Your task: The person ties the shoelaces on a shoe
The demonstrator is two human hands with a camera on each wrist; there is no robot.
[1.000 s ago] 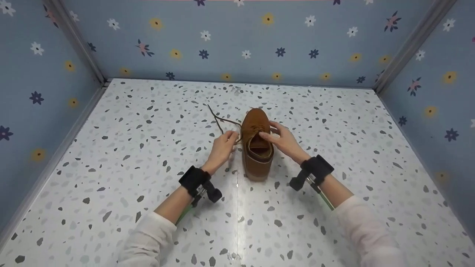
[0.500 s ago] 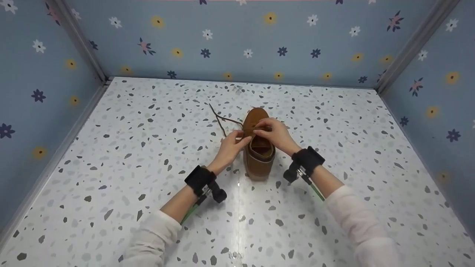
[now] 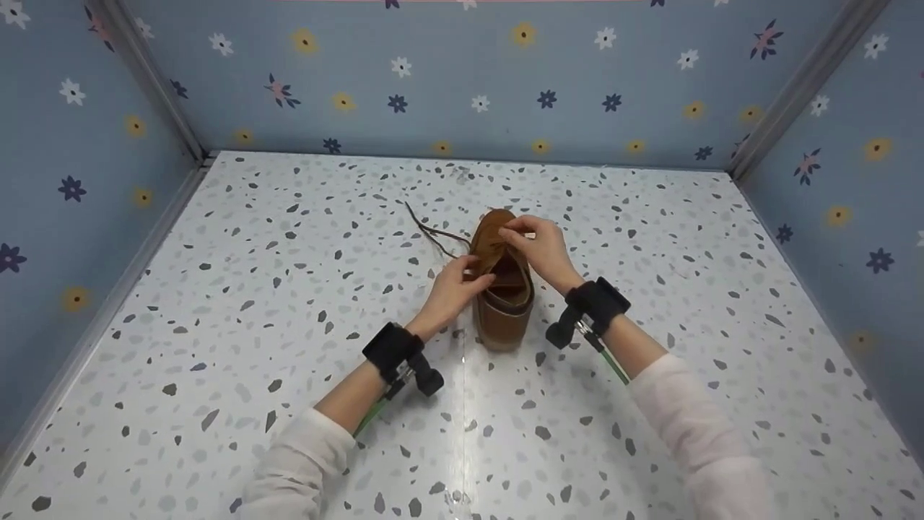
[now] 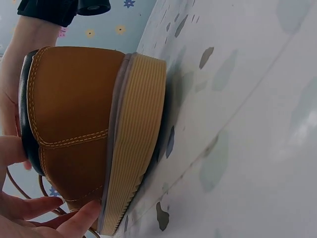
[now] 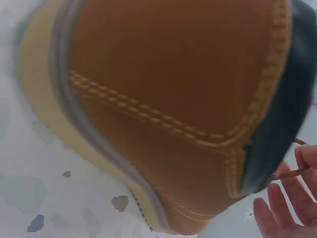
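A brown leather shoe stands upright on its thick tan sole, toe pointing away from me. My left hand holds its left side by the lacing, thumb at the opening and fingers along the outside. Above the front of the shoe, my right hand pinches a brown shoelace between thumb and fingers; the right wrist view shows the lace running from the shoe's upper to the fingertips. Another stretch of lace trails loosely to the left over the tabletop.
The speckled white surface spreads around the shoe. Blue flowered panels wall it in at the back and on both sides. Each wrist carries a black strap with a small camera.
My right hand has moved from the shoe's right side over the lacing, then forward and up with the lace. My left hand has shifted from the loose lace onto the shoe's left side.
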